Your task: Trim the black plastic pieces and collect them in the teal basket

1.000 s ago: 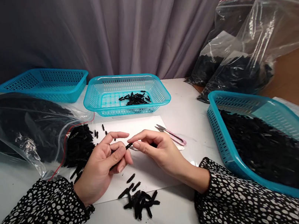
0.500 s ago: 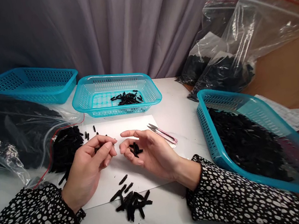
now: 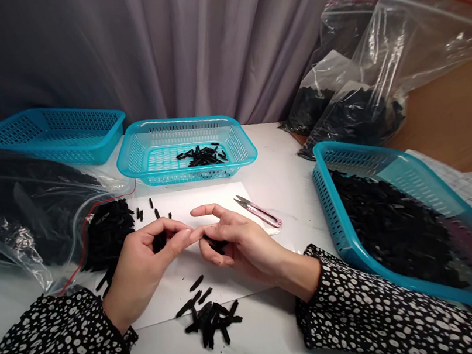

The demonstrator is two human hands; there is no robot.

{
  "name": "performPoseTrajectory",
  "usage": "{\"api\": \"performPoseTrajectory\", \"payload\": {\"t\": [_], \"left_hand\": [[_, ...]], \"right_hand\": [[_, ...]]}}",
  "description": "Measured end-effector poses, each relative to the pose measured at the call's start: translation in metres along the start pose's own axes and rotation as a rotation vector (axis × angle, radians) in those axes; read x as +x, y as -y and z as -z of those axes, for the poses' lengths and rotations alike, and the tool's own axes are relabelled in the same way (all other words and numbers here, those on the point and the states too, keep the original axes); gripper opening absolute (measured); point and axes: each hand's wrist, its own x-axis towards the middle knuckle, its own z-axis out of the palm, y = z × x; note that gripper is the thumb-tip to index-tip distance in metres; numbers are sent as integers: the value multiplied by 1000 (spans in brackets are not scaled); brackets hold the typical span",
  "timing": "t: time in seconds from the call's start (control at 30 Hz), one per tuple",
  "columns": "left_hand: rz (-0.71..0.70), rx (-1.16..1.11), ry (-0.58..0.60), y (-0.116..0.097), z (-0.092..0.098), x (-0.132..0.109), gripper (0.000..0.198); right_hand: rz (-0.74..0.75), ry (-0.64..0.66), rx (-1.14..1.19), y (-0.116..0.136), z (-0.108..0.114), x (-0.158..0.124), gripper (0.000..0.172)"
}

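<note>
Small black pieces (image 3: 216,244) are handled above a white sheet (image 3: 229,281).
At far left, a blue basket (image 3: 110,139) is set behind a clear bag (image 3: 17,227), beside whose red-edged mouth a black heap (image 3: 109,234) is piled. The left hand (image 3: 144,261) is nearly closed, thumb and forefinger met at the right hand's (image 3: 243,238) fingertip; whether anything is pinched there cannot be told. Near centre, loose sticks (image 3: 213,322) are scattered; far centre, a 2nd basket (image 3: 131,160) is sparsely filled. Within the right hand's half-curled fingers, the small black pieces are held. Rightward, pink-handled snips (image 3: 266,215) are laid, then a well-filled 3rd basket (image 3: 327,210).
</note>
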Motion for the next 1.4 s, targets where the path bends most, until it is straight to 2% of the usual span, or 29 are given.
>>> {"api": "performPoseTrajectory", "payload": {"t": [0.1,0.23,0.33,0.47,0.73,0.97,1.1,1.27,1.33,1.4], "left_hand": [[-132,152,-41,-2,0,-1,12],[-438,282,-54,0,0,-1,2],[-621,366,-30,3,2,0,5],[-683,470,20,3,5,-2,9],[-759,552,64,0,6,0,12],[-997,763,96,-2,13,-2,28],[-1101,782,131,-1,18,-1,31],[-1122,761,6,-2,19,0,18],[-1109,772,-39,-4,18,1,15],[-1097,782,-60,-5,18,1,11]], "right_hand": [[-37,-11,72,1,0,-1,47],[-116,-7,107,2,-2,-3,57],[-172,-31,138,5,-4,-4,65],[-208,-35,120,8,-6,-7,75],[-190,20,2,11,-7,-8,77],[-163,90,0,10,-6,-8,89],[-125,84,-33,10,-9,-10,86],[-93,54,-81,8,-6,-8,75],[-40,14,-117,5,-3,-5,56],[46,11,-156,3,0,-1,29]]}}
